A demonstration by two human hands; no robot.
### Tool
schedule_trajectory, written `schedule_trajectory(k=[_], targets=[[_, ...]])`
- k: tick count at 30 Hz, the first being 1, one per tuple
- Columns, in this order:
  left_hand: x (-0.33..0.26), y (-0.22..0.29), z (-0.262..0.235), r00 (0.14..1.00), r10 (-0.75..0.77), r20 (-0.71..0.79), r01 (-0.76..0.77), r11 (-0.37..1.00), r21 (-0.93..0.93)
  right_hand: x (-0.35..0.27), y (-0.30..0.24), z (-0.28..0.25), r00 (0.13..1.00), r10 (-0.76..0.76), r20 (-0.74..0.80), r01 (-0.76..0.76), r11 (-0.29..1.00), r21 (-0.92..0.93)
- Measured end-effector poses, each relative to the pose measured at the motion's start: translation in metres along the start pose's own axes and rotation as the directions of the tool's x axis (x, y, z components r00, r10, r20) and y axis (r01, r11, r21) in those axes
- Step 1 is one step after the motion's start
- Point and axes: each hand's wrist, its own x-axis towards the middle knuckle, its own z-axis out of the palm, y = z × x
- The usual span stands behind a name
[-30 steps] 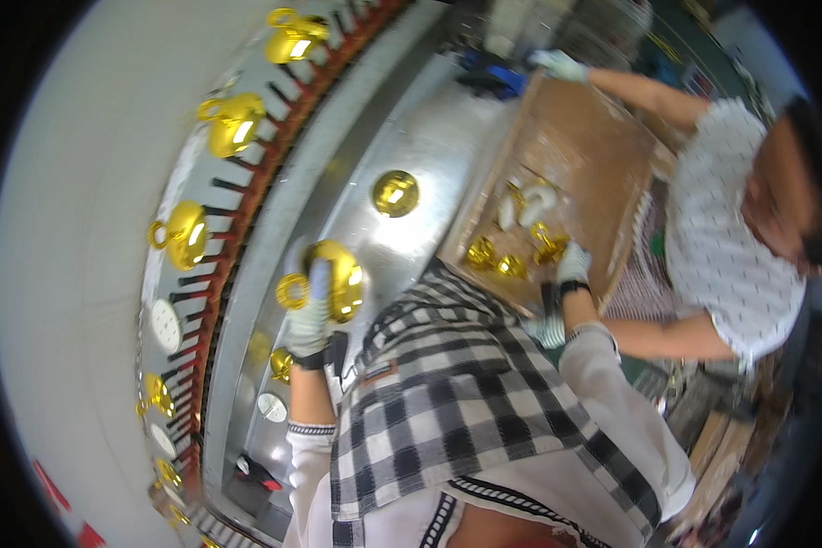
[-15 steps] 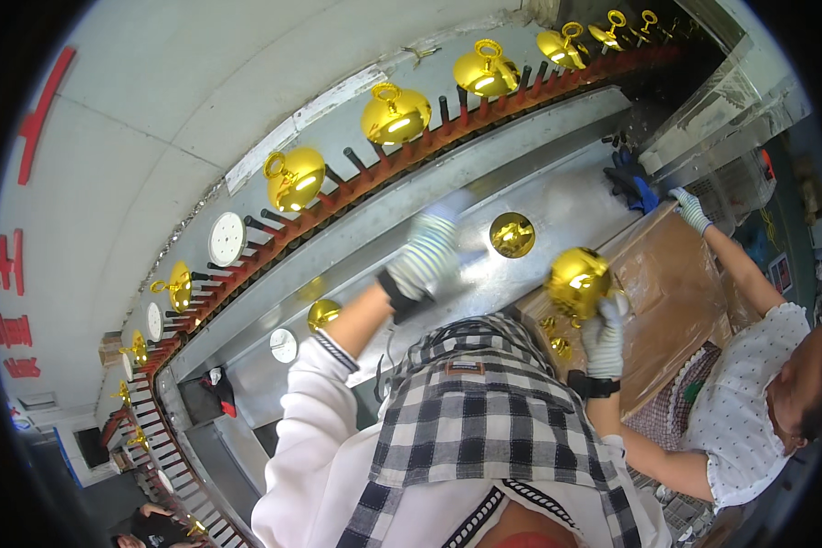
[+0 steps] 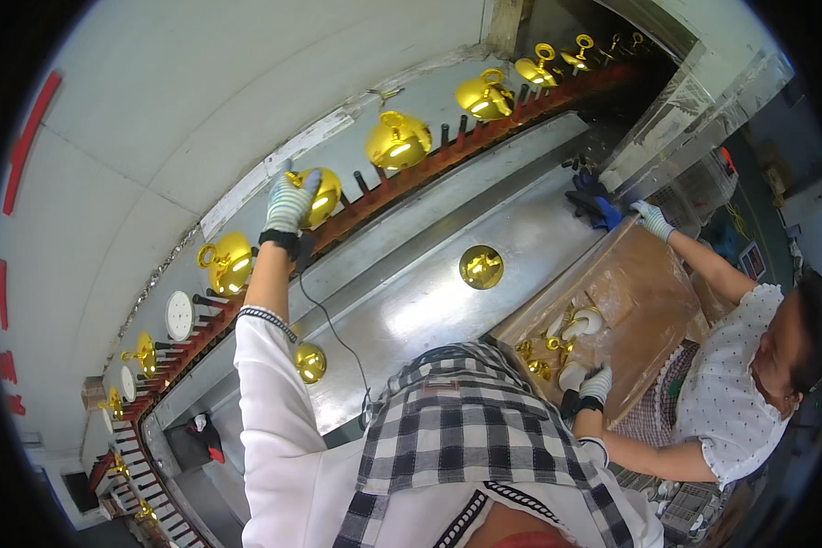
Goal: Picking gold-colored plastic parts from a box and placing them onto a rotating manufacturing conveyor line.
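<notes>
My left hand (image 3: 290, 203), in a striped glove with a black wristband, is closed around the ringed side of a shiny gold dome (image 3: 321, 199) on the conveyor rack. My right hand (image 3: 595, 385), gloved the same way, is low at the near side of an open cardboard box (image 3: 653, 315); its fingers do not show well enough to tell what they hold. Beside it in the box are small gold fittings (image 3: 539, 368) and pale curved pieces (image 3: 586, 321). Two gold domes, one farther right (image 3: 481, 267) and one near my left sleeve (image 3: 310, 363), lie on the metal table (image 3: 411, 306).
A curved conveyor (image 3: 374, 196) with upright pegs carries more ringed gold domes (image 3: 399, 142) and white discs (image 3: 180, 315). A co-worker's gloved hand (image 3: 653, 219) rests on the box's far edge. Blue-and-black gloves (image 3: 595, 203) lie at the table's far end. A dark cable (image 3: 333, 329) crosses the table.
My left hand has moved from over the table to the conveyor and closed on a dome. The dome in my right hand is out of sight; that hand has lowered toward the box.
</notes>
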Motion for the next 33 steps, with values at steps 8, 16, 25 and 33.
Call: schedule_trajectory(k=[8,16,25,33], targets=[[-0.166,0.115,-0.077,0.563,0.824,-0.058,-0.826,0.563,-0.025,-0.181,-0.107,0.090,0.687,-0.453,0.568,0.524,0.850,0.045],[-0.266,0.235,0.021,0.520,0.845,0.123,-0.770,0.527,-0.361,-0.402,-0.138,0.149,-0.080,0.001,0.997,-0.034,0.999,-0.003],[-0.292,0.107,0.067,0.745,0.396,0.536,-0.364,0.916,-0.171,-0.152,-0.143,0.070,0.604,-0.014,0.797,-0.334,0.903,0.269],[-0.331,0.078,0.094,0.779,0.021,0.627,0.003,0.999,-0.038,0.092,-0.127,0.037,0.923,-0.331,0.196,0.384,0.782,-0.490]])
